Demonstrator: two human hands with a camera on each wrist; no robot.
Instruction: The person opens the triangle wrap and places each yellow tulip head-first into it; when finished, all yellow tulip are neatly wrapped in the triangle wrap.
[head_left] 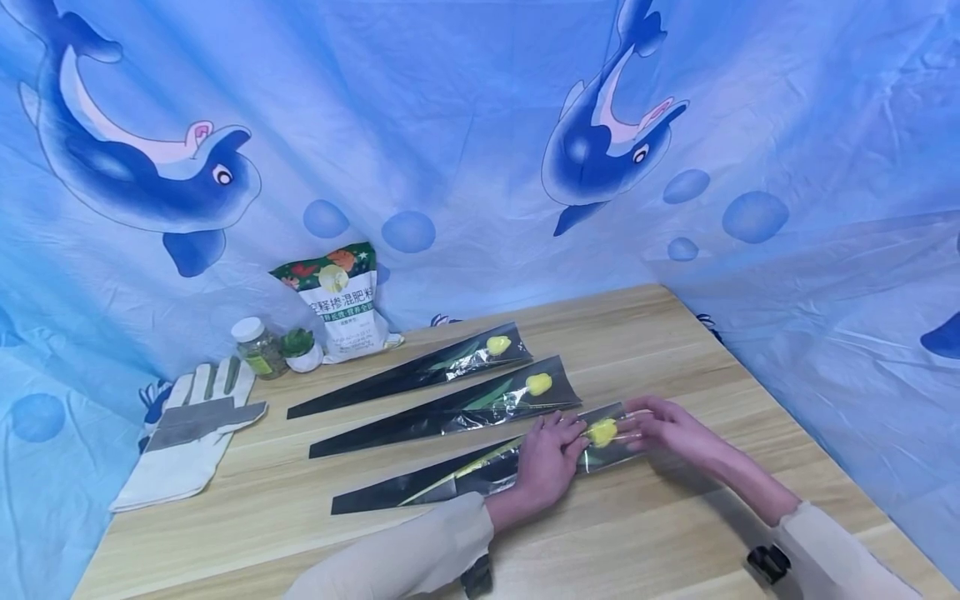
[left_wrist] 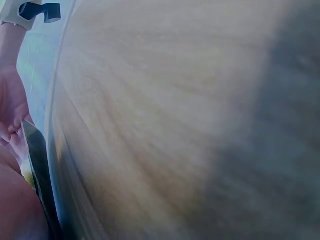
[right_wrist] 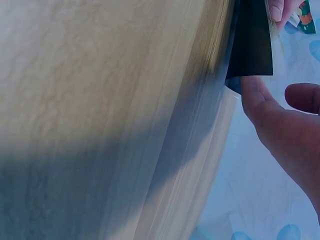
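Observation:
My left hand [head_left: 551,458] rests on the nearest black, clear-fronted flower sleeve [head_left: 375,493], its fingers beside the yellow tulip [head_left: 602,432]. A pale green stem [head_left: 450,479] runs down inside this sleeve. At the sleeve's wide right end is my right hand [head_left: 663,429], fingertips at the clear film next to the bloom. The right wrist view shows those fingers going in at the mouth of the black sleeve [right_wrist: 254,45], thumb standing apart. Farther back lie a middle sleeve [head_left: 420,429] and a far sleeve [head_left: 390,385], each with a yellow tulip.
A white and grey work glove [head_left: 191,425] lies at the table's left. Behind it stand a lidded jar [head_left: 260,348], a small potted succulent [head_left: 302,350] and a fertilizer bag [head_left: 345,308]. A blue dolphin-print curtain [head_left: 465,167] hangs behind the wooden table [head_left: 637,333].

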